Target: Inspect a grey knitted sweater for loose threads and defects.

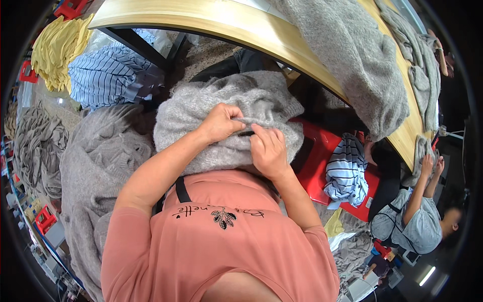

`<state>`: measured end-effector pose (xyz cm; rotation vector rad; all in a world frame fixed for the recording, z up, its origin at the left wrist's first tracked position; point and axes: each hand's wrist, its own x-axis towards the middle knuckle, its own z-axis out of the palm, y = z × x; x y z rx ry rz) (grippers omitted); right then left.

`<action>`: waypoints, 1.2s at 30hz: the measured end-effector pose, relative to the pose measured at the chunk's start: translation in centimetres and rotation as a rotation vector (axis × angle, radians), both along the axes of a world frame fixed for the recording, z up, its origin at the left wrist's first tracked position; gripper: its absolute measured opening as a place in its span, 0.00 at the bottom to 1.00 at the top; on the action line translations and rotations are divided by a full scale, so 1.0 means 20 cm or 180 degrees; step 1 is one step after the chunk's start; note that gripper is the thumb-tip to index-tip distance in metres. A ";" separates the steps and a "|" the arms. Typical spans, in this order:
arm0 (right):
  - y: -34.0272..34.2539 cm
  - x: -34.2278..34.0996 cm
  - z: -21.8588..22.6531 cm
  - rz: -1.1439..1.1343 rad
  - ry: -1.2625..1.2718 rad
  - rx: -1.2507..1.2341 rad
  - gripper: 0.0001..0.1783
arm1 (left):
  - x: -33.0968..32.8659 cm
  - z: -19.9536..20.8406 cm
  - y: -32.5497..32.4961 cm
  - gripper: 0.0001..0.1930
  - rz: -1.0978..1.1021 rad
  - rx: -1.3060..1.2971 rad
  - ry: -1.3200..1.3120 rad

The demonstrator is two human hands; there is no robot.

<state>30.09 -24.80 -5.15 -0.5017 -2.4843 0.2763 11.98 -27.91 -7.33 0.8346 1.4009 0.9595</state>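
Observation:
A bulky grey knit garment [196, 103] lies bunched across my lap. My left hand [223, 123] pinches a fold of it between thumb and fingers. Just to the right, my right hand [269, 147] is closed on the same knit, its fingertips almost meeting the left ones. A small dark strip [245, 133] shows between the hands; whether it is a tool, a label or a gap in the fabric I cannot tell. My right fingertips are partly hidden.
Ahead runs a wooden table [201, 14] with grey knitwear [352, 60] hanging over its edge. Left are a grey knit heap [100, 156], blue striped garments [108, 73] and a yellow pile [60, 50]. Right, a red stool [318, 168] bears a striped bundle [347, 168]; a co-worker [415, 221] sits beyond.

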 end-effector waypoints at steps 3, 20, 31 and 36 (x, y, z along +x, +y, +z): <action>0.02 0.03 -0.04 0.0054 -0.0457 -0.0263 0.09 | -0.01 -0.03 -0.02 0.03 -0.0195 -0.0060 0.0084; 0.08 0.01 0.09 0.0185 0.0105 -0.3577 0.09 | -0.01 -0.07 -0.03 0.01 -0.0230 -0.0315 -0.0114; 0.03 0.08 0.14 -0.0560 0.0664 -0.0713 0.10 | 0.00 -0.11 -0.04 0.04 -0.0367 -0.0259 0.0136; -0.01 0.04 0.02 -0.0987 0.0066 -0.0818 0.15 | 0.00 -0.12 -0.04 0.05 -0.0369 -0.0273 0.0132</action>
